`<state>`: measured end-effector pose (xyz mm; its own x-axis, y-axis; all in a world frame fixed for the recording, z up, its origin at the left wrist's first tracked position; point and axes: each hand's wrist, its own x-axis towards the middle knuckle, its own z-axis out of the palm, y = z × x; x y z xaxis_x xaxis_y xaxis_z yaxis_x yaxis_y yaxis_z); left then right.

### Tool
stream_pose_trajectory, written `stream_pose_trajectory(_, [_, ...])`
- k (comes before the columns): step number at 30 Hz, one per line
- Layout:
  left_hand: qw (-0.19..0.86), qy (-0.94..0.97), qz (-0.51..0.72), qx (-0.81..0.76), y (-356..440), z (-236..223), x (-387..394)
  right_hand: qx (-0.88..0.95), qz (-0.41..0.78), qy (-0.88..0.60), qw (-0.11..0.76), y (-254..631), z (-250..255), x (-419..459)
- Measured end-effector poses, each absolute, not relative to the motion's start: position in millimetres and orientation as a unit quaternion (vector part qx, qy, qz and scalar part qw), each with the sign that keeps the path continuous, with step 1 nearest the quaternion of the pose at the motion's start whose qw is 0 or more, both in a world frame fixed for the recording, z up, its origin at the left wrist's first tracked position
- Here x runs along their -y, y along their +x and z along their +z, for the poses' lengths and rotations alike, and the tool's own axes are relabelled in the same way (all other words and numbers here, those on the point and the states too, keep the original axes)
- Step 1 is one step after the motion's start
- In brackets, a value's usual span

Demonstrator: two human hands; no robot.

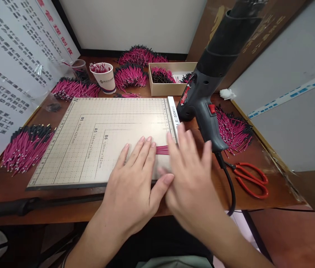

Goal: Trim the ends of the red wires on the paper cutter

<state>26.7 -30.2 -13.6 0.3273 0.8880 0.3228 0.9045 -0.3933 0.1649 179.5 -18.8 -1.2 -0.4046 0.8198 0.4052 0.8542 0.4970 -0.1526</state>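
Several thin magenta wires [162, 150] lie side by side on the paper cutter board [135, 119], near its right edge. My left hand [136, 178] rests flat on the board with fingers stretched out, covering the left ends of the wires. Over their right ends hovers or rests my right hand [189, 171], slightly smeared by motion, its fingers spread; whether it touches them I cannot tell. The white guide strip [173, 115] of the cutter runs just beyond the right fingertips. The cutter's black blade arm [40, 204] lies along the table's front edge.
A heat gun [204, 100] stands at the right, its cord hanging down past red-handled scissors [250, 178]. Piles of magenta wires with black ends [27, 149] surround the board. Behind it are a paper cup [105, 82] and a cardboard box [171, 89] holding wires.
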Motion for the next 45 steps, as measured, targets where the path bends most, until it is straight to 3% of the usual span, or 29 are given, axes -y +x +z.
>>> stream_pose_trajectory(5, [0.087,-0.837,-0.182,0.508,33.3,-16.1,24.4,0.797,0.046,-0.5,0.336,213.6,15.2,-6.9])
stream_pose_trajectory(11, [0.096,-0.866,-0.185,0.454,34.9,-16.2,15.7,0.785,0.173,-0.517,0.294,202.9,-3.5,-33.1])
stream_pose_trajectory(23, [0.049,-0.877,-0.185,0.441,37.6,-13.8,14.3,0.756,0.151,-0.605,0.198,190.4,-0.4,-23.2])
stream_pose_trajectory(33, [0.054,-0.872,-0.192,0.447,40.1,-13.8,15.3,0.728,0.211,-0.6,0.254,203.5,6.8,-15.0])
stream_pose_trajectory(38, [0.052,-0.874,-0.191,0.444,39.2,-13.9,15.6,0.736,0.214,-0.612,0.197,202.0,10.3,-9.9])
stream_pose_trajectory(45, [0.063,-0.868,-0.193,0.453,43.9,-14.9,17.4,0.733,0.226,-0.604,0.218,197.5,9.0,-9.4])
